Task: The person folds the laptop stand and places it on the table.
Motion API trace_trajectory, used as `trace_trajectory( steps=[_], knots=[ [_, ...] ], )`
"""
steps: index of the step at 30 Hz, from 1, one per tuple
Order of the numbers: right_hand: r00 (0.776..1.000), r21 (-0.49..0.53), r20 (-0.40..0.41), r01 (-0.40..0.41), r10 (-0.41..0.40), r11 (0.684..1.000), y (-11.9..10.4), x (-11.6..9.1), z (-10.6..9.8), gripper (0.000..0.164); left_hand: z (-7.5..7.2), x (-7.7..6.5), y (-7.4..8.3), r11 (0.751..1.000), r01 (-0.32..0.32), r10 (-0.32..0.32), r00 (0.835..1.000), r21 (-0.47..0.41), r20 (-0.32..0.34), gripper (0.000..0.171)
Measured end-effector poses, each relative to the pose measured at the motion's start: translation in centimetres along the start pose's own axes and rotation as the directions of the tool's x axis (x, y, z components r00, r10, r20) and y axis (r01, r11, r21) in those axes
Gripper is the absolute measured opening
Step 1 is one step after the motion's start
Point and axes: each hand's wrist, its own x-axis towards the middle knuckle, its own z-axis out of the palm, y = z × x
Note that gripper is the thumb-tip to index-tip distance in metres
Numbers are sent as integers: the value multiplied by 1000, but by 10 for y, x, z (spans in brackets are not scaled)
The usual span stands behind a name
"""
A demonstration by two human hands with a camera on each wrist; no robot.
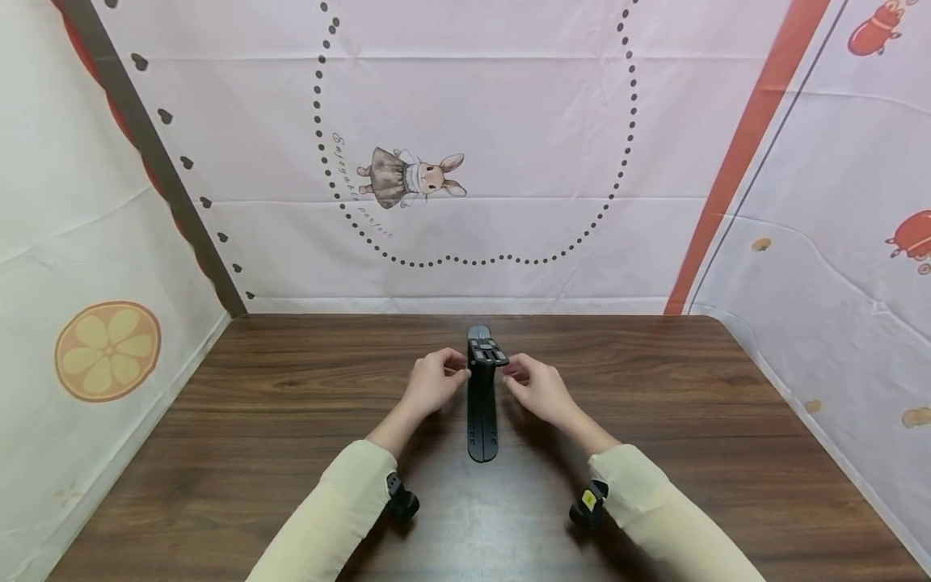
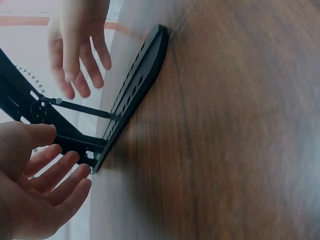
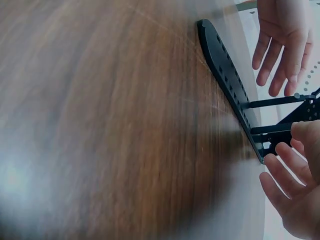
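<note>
A black folding stand (image 1: 482, 416) with a long slotted base rests on the table, its upper part raised above the base. Thin struts (image 2: 82, 108) join the base to the raised part in the left wrist view. My left hand (image 1: 433, 383) is close against the stand's left side, fingers loosely bent. On the opposite side, my right hand (image 1: 540, 390) has its fingertips near the raised part. Both wrist views show relaxed, spread fingers, with none curled round the stand. Whether any fingertip touches it, I cannot tell.
The stand is on a dark wooden table (image 1: 291, 420). Pale printed cloth (image 1: 509, 129) hangs behind and at both sides, meeting the table's edges. Small black devices (image 1: 589, 503) are strapped to both cuffs.
</note>
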Motion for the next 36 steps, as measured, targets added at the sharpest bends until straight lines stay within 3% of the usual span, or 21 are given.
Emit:
trace_trajectory(
  steps=[7,18,24,36],
  knots=[
    [998,3,21,-61,61,998,-4,5,7,18,9,1,2,1000,7,-7,1000,-4,-18,20],
    [993,1,-14,-120,120,993,-6,12,16,6,18,5,1,1000,7,-7,998,8,-59,7],
    [993,-6,-42,-112,112,994,-4,15,19,5,22,7,2,999,35,-32,995,31,-93,3],
    [992,16,-28,-123,124,992,-4,17,21,4,24,8,4,993,17,0,989,119,-149,4]
  ],
)
